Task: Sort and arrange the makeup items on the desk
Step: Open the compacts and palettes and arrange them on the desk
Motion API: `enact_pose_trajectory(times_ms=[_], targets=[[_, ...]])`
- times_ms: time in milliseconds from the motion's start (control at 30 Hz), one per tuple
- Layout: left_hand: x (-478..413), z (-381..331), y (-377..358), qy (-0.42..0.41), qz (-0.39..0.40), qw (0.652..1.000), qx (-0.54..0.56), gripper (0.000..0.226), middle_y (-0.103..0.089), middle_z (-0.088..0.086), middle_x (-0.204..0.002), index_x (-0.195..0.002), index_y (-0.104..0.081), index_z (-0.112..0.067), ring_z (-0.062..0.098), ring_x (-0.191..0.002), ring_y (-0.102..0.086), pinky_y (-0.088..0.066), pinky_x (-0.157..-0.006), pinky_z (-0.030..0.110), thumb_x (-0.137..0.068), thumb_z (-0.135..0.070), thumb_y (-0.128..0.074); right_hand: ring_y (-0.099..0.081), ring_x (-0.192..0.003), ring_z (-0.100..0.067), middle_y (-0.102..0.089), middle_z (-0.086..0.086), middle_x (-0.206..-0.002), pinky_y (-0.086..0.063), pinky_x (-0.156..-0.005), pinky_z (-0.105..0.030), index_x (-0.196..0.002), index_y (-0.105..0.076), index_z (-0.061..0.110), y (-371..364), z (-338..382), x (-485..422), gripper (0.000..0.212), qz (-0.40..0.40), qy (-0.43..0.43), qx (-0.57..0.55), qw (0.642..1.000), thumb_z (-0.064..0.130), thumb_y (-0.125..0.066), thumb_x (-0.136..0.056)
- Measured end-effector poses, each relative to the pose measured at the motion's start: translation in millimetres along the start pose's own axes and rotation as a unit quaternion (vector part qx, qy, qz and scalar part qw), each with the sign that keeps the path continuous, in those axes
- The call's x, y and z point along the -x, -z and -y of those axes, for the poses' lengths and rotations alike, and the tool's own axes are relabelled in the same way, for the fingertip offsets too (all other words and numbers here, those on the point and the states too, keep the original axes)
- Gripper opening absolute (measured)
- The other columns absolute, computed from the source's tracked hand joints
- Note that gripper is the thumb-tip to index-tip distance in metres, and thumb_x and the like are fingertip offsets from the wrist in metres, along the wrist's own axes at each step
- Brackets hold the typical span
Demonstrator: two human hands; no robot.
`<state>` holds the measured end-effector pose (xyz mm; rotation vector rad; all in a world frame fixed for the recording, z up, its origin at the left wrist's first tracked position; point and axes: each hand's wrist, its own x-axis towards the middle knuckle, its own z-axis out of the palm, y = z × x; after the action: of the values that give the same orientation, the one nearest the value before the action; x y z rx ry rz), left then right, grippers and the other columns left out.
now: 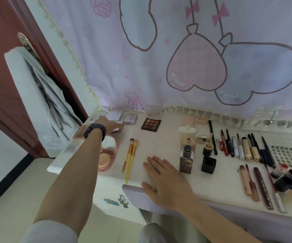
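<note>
A pastel cloth printed with heart balloons hangs behind a white table (pixel 159 137), with a red-brown door at the left. The makeup looks largely grouped by kind. Flat palettes sit in the back left corner, and a nine-pan eyeshadow palette (pixel 150 124) lies just right of them. Two yellow-handled brushes (pixel 131 155) lie side by side, and pencils, mascaras and lipsticks (pixel 238 146) stand in a tight row at the right.

The left hand (pixel 106 124), with a black band at its wrist, reaches into the palette corner. Its fingers (pixel 118 128) lie over a small flat palette (pixel 118 130); whether they pinch it or only press it I cannot tell. It is probably being squared up with its neighbours.

The right hand (pixel 162 174) lies flat on the table with its fingers straight and spread, holding nothing and touching none of the makeup. Its thumb hooks over the front edge, likely bracing the long reach.

A labelled palette (pixel 130 119) carries small print and a red liner (pixel 223 143) carries white lettering; both are too blurred to read.
</note>
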<state>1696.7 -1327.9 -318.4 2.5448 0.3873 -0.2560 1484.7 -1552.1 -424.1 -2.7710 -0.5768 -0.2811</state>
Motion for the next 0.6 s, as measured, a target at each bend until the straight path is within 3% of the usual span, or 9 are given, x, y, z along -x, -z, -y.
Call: enact_pose_trajectory(times_ms=[133,167,267,400,500,600], targets=[[11.1,-7.4,18.9,-0.035,-0.036,0.998,0.029,0.086,-0.059,0.005,-0.082,-0.123,-0.056,-0.002,0.019,-0.072,-0.056,-0.039,-0.054,0.027,-0.056,-0.051,-0.078,-0.012,-0.155,-0.013,-0.021,0.003,-0.167,0.009,-0.118,-0.028,-0.158,-0.028,0.023,-1.3,-0.3,-0.5,0.071,0.005,-0.001,-0.002,1.0,0.06,-0.026,-0.098],[15.6,-10.7,23.6,-0.043,-0.046,0.997,0.048,0.089,-0.06,0.008,-0.084,-0.125,-0.055,0.0,0.022,-0.075,-0.058,-0.043,-0.055,0.03,-0.057,-0.052,-0.08,-0.012,-0.155,-0.013,-0.022,0.003,-0.167,0.009,-0.118,-0.028,-0.158,-0.029,0.023,-1.6,-0.3,-0.4,0.071,0.005,-0.001,-0.001,1.0,0.06,-0.026,-0.098],[38.9,-19.9,36.5,-0.086,-0.057,0.984,0.146,0.097,-0.063,0.012,-0.108,-0.126,-0.051,-0.003,0.031,-0.102,-0.063,-0.052,-0.078,0.042,-0.052,-0.058,-0.079,-0.018,-0.154,-0.014,-0.028,0.003,-0.165,0.005,-0.119,-0.029,-0.156,-0.034,0.022,-2.7,-0.3,0.0,0.07,-0.002,-0.004,0.002,1.0,0.061,-0.028,-0.097],[89.6,-23.7,44.5,-0.146,-0.044,0.933,0.326,0.079,-0.065,-0.001,-0.116,-0.123,-0.047,-0.02,0.013,-0.102,-0.064,-0.044,-0.075,0.023,-0.057,-0.047,-0.082,-0.03,-0.15,-0.015,-0.04,0.001,-0.16,-0.005,-0.118,-0.03,-0.151,-0.043,0.021,-0.8,-1.0,-1.0,0.068,-0.021,-0.004,0.02,1.0,0.06,-0.032,-0.097],[133.5,-15.1,37.9,-0.171,-0.055,0.934,0.308,0.068,-0.065,-0.01,-0.115,-0.119,-0.05,-0.034,0.01,-0.102,-0.063,-0.048,-0.082,0.027,-0.061,-0.053,-0.08,-0.023,-0.152,-0.015,-0.033,0.001,-0.163,0.0,-0.119,-0.026,-0.153,-0.039,0.022,-0.4,-2.3,-0.5,0.07,0.001,-0.002,0.009,1.0,0.062,-0.026,-0.097],[176.8,-1.1,18.0,-0.215,-0.053,0.922,0.319,0.07,-0.065,-0.011,-0.111,-0.118,-0.052,-0.033,-0.004,-0.094,-0.062,-0.046,-0.072,0.011,-0.056,-0.046,-0.084,-0.029,-0.148,-0.011,-0.041,0.005,-0.158,-0.024,-0.117,-0.024,-0.146,-0.048,0.025,7.6,0.0,3.7,0.059,-0.016,-0.003,-0.03,0.999,0.057,-0.031,-0.1]])
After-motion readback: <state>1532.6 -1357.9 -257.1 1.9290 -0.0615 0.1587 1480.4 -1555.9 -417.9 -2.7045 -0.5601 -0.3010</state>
